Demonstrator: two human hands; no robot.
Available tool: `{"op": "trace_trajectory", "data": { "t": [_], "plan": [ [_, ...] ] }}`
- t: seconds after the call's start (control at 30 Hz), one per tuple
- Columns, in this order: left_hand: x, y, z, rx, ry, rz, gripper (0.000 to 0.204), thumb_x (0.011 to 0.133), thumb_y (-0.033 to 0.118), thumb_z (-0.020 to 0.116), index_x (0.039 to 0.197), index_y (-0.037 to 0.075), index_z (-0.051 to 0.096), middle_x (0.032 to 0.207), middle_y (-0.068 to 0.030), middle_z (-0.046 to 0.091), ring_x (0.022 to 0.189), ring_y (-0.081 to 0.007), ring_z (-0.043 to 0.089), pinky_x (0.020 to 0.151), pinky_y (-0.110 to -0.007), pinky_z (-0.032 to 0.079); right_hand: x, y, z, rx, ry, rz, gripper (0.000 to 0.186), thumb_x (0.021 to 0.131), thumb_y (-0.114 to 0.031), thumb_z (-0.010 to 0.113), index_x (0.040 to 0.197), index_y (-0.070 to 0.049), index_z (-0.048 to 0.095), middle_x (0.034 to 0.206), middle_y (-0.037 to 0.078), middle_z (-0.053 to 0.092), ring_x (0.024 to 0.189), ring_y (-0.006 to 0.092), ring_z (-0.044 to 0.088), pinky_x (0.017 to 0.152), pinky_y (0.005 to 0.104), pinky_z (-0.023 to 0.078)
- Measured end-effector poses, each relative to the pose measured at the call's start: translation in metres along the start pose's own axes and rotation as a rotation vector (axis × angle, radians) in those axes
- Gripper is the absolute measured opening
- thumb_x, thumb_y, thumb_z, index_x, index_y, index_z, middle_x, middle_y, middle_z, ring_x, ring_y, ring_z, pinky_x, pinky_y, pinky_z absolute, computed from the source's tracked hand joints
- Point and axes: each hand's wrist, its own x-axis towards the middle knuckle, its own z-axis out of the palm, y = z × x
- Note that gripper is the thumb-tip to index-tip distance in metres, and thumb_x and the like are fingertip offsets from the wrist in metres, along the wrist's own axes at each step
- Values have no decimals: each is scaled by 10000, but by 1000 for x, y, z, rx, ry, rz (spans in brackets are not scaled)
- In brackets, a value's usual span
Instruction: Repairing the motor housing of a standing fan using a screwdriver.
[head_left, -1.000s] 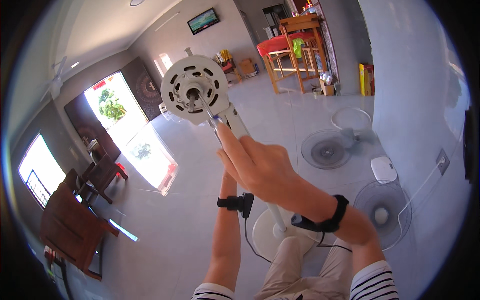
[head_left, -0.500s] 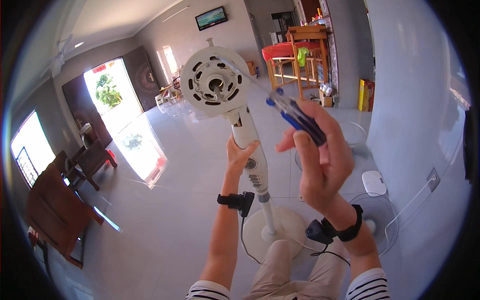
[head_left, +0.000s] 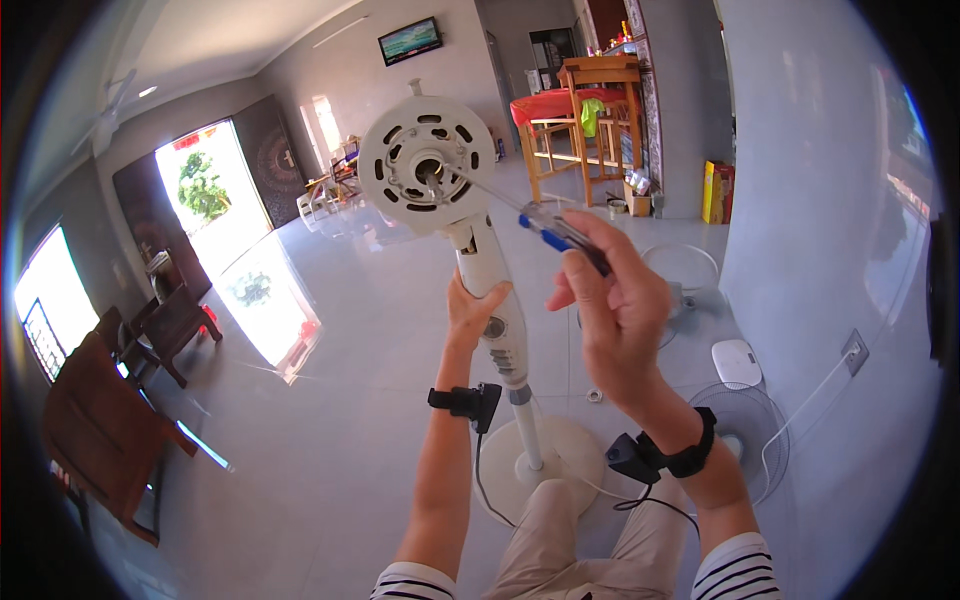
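Note:
A pedestal fan stands upright before me, its cage and blades off. Its round white motor plate has a ring of dark slots and a bare shaft in the middle. My left hand is wrapped round the white neck below the plate, above the control knob. In my right hand is a screwdriver with a clear and blue handle. Its thin blade points left at the plate, the tip near the shaft; whether it touches cannot be made out.
The fan's round base stands on the tiled floor between my legs. At right lie a wire fan grille, a white flat device and a cord at a wall socket. Wooden chairs stand left.
My right hand has moved left and slightly down, bringing the screwdriver tip from the plate's upper part to near the shaft. My left hand keeps its hold. The view has shifted a little.

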Motion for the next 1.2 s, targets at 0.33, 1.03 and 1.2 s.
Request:
{"op": "trace_trajectory", "data": {
  "t": [0.33,1.03,1.2],
  "plan": [
    [1,-3,-1,26,33,-58,385,648,157,721,963,8,557,815,-56,609,719,-143,576,660,-298,480,-19,-8,-3,48,-145,15,252,849,-19,552,1096,32,559,885,116,638,665,123,628,592,238,510],
    [0,-3,-3,20,4,11,505,629,206,723,1038,-22,535,873,-98,621,786,-176,597,717,-322,489,10,-2,-24,-82,18,-132,234,858,-22,563,1072,72,569,839,112,626,623,118,608,552,235,523],
    [3,-8,-1,27,2,58,490,618,234,727,1008,-4,548,861,-94,619,788,-181,599,718,-328,486,13,-5,-14,25,6,-47,236,881,-44,555,1088,70,562,818,99,614,643,114,607,570,235,527]
  ]
}}
